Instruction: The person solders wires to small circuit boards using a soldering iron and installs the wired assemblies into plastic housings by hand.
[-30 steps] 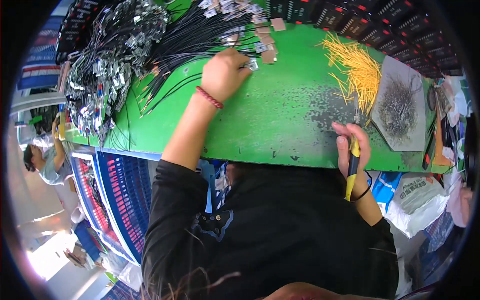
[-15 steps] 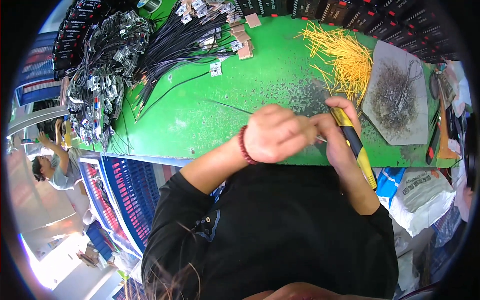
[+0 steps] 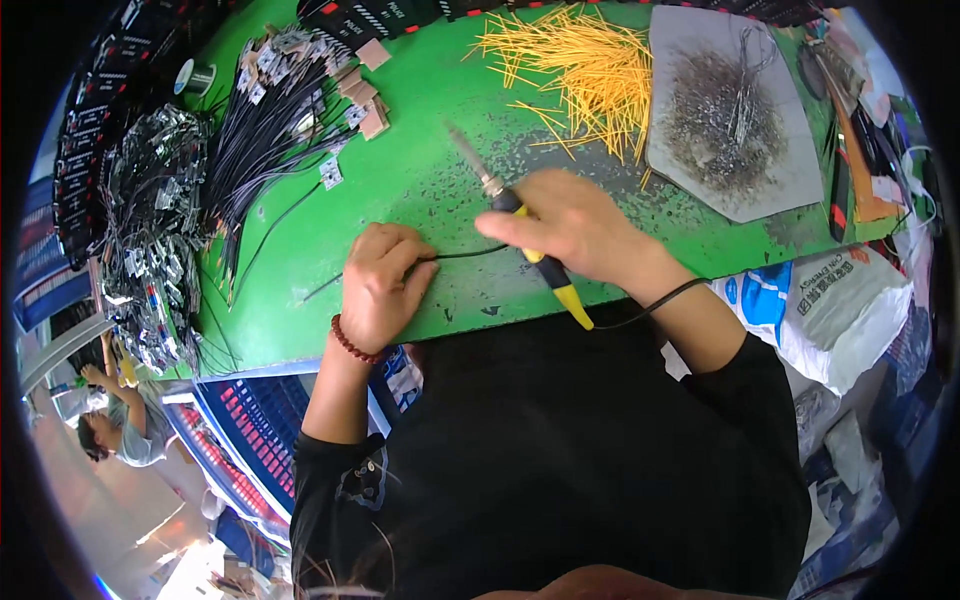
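The hands were together half a second ago; now the left hand (image 3: 385, 280) has moved apart from the right hand (image 3: 575, 225). Left of the yellow stick pile (image 3: 590, 75) and nearer the person, the left fingers pinch a thin black wire (image 3: 465, 254). The right fingers curl around a soldering iron (image 3: 548, 268), just nearer than the pile; I cannot tell if they hold the wire too. White letters mark the black boxes (image 3: 85, 190) far left of the pile. Right of it are a flat grey slab (image 3: 745, 205) with dark crumbs and a printed, crinkly white bag (image 3: 850, 310).
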The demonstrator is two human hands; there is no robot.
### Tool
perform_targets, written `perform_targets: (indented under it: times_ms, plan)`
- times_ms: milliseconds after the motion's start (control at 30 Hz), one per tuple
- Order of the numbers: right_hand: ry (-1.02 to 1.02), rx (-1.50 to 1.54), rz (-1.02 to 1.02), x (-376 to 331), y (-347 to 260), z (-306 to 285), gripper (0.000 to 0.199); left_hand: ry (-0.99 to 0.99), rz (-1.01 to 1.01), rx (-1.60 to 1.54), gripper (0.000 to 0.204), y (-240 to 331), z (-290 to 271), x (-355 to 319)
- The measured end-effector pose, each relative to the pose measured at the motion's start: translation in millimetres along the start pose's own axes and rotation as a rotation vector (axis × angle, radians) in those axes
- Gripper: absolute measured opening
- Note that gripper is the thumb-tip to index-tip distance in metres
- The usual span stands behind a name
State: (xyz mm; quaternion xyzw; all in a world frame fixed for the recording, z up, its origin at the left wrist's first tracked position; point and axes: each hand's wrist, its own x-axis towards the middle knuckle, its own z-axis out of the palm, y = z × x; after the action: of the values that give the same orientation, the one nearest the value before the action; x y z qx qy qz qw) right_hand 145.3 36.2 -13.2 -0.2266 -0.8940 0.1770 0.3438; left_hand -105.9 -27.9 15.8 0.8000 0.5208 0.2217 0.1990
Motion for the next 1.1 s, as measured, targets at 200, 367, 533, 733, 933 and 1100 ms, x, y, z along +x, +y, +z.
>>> perform_targets:
  times_ms: [200,367,533,733,933,1100]
  plan:
    - [0.562,0.466,0.547,-50,-8,-43,0.028,-0.018,0.185,-0.049,0.013,17,16,54]
    - [0.605,0.333,0.747,-91,-19,-88,0.051,-0.03,0.454,0.033,0.014,37,54,149]
    - [0.695,0.32,0.774,-125,-23,-100,0.071,-0.117,0.557,0.231,0.01,31,70,194]
    - [1.02,0.159,0.766,-166,7,-117,0.054,-0.016,0.527,0.25,0.01,35,51,174]
    - [1.053,0.281,0.838,-168,40,-137,0.016,0.048,0.256,0.128,0.005,32,45,152]
    - [0.972,0.214,0.871,-167,49,-136,0.014,0.196,-0.24,-0.585,0.009,12,38,148]
